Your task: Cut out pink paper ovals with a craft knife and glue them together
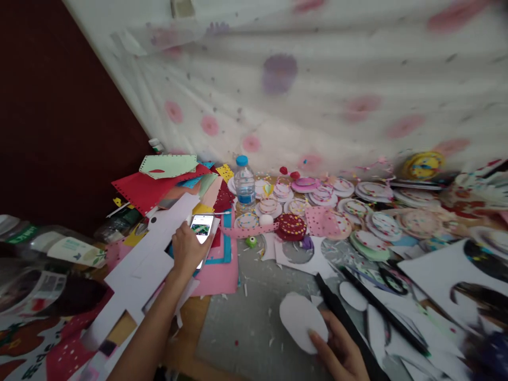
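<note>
My left hand reaches forward and is wrapped round a white smartphone with a lit screen, held over pink and blue paper sheets. My right hand is near the bottom edge, its fingers pinching a white paper oval that lies on the grey cutting mat. A long black strip runs just to the right of that hand.
A water bottle with a blue cap stands at the back centre. Several decorated paper discs are spread along the back. Stacked coloured paper lies at left, plastic bottles at far left, black scissors at right, and a floral cloth hangs behind.
</note>
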The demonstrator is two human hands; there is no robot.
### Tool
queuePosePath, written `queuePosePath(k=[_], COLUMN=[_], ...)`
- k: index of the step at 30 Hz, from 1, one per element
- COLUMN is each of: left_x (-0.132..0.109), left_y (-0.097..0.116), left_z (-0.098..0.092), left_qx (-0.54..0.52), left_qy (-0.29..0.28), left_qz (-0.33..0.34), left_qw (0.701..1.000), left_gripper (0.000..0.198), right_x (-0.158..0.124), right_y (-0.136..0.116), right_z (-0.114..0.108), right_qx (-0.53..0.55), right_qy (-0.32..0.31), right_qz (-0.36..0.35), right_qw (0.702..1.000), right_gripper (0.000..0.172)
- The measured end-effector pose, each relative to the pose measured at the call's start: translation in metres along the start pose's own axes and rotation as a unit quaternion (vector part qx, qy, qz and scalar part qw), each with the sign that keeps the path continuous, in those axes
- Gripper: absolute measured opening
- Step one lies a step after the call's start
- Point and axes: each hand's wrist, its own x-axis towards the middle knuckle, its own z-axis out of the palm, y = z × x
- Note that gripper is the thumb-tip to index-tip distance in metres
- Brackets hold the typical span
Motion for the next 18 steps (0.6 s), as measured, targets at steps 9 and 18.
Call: queuePosePath(k=[9,18], left_x=[-0.125,-0.150], left_y=[0.076,0.091], left_z=[-0.029,-0.031], left_qx=[-0.449,-0.531], left_qy=[-0.356,-0.357], left_qz=[0.095,0.015], left_qw=[0.814,0.769], left_gripper=[0.037,0.030], right_x=[-0.010,-0.013], right_y=[-0.029,-0.036], right_z=[0.008,-0.053], right_qx=[0.061,-0.209], right_qy=[-0.130,0.048], right_qz=[0.020,-0.147], right_qw=[0.989,0.966], right_gripper=[0.036,0.030])
